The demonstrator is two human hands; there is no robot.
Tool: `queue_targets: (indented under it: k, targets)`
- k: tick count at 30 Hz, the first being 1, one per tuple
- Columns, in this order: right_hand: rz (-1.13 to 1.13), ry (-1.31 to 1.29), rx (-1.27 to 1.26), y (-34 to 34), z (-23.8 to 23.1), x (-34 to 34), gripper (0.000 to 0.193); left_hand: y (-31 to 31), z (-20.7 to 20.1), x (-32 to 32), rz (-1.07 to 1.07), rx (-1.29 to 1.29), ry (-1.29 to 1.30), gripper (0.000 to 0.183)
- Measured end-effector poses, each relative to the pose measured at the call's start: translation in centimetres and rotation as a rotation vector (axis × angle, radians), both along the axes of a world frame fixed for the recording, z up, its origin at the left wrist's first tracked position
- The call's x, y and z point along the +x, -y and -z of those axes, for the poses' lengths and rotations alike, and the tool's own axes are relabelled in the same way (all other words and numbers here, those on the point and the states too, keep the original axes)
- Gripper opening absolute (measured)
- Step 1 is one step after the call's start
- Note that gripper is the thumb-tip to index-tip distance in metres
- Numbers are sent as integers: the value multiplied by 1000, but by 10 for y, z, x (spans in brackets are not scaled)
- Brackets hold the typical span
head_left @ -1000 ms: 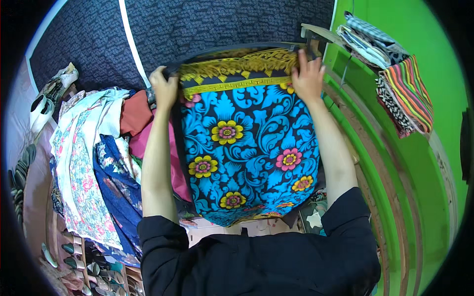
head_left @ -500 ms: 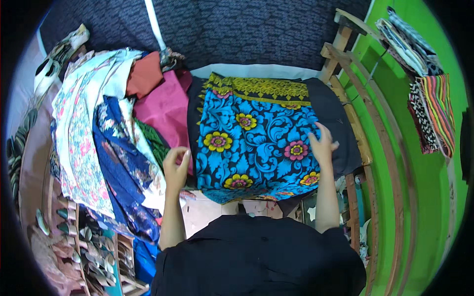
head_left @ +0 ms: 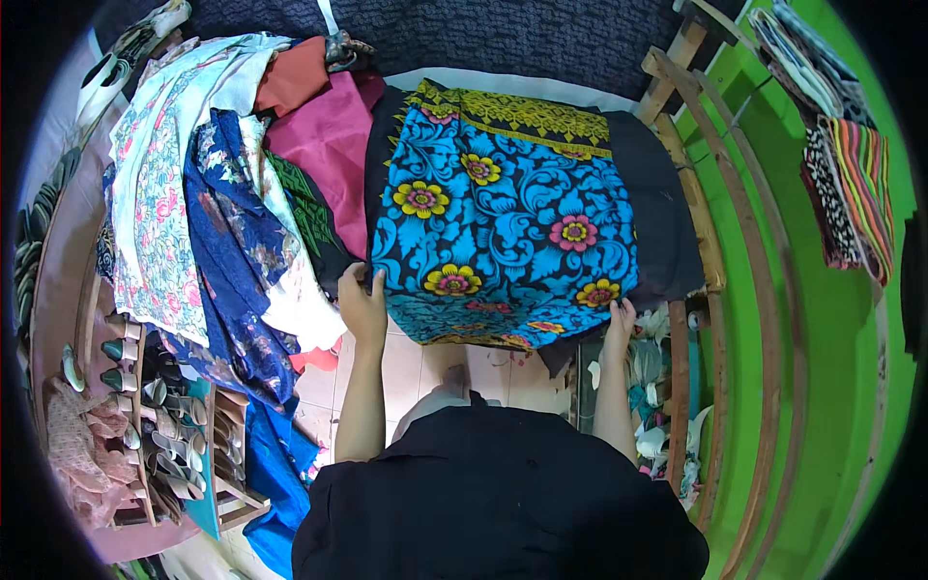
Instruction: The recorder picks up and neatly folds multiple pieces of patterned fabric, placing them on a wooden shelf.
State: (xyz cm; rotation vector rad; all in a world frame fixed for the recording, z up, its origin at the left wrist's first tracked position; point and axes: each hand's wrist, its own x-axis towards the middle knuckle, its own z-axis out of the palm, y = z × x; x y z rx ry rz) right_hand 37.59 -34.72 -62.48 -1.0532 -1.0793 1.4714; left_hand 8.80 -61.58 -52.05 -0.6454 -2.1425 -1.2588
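Note:
A blue floral cloth [head_left: 517, 217] with yellow and pink flowers and a gold patterned band lies spread over a black-covered surface [head_left: 667, 213], its near edge hanging down. At the cloth's near left edge is my left hand [head_left: 363, 307], thumb and fingers closed on the border. My right hand [head_left: 619, 327] pinches the near right edge, beside a yellow flower. Part of the fingers of each hand is hidden by the fabric.
On the left lie heaped fabrics: a white floral cloth [head_left: 159, 213], a navy floral cloth [head_left: 237, 232] and a pink cloth [head_left: 324, 135]. Shoes [head_left: 174, 435] fill a rack at lower left. Wooden rails [head_left: 764, 290] curve along the green wall, where folded striped cloths [head_left: 860, 193] hang.
My right hand has moved down from the cloth's right side to its near corner and taken hold. The left hand has closed on the left edge. The whole view has shifted slightly.

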Motion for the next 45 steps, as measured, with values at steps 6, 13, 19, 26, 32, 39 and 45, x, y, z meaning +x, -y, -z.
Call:
queue_targets:
  k: [6,13,19,26,32,39,45]
  targets:
    - [-99,-113,-106,-11,0,5,67,-4,0,0,-74,-181,-39,26]
    - [-218,-142,-55,-10,-4,25,29,1,-11,2,-225,-412,14,29]
    - [-204,-29,-102,-15,19,35,49,1,14,9,-108,-58,81,29]
    - [-116,-28,-39,-2,26,34,38,2,54,9,64,292,311,28]
    - [-95,-65,-46,-1,30,42,52,-6,61,8,170,175,304,33]
    - [-87,-117,-45,4,27,37,52,-14,99,-18,124,206,307,47]
    - [-84,-184,-56,8,20,33,39,-7,87,-14,98,281,544,43]
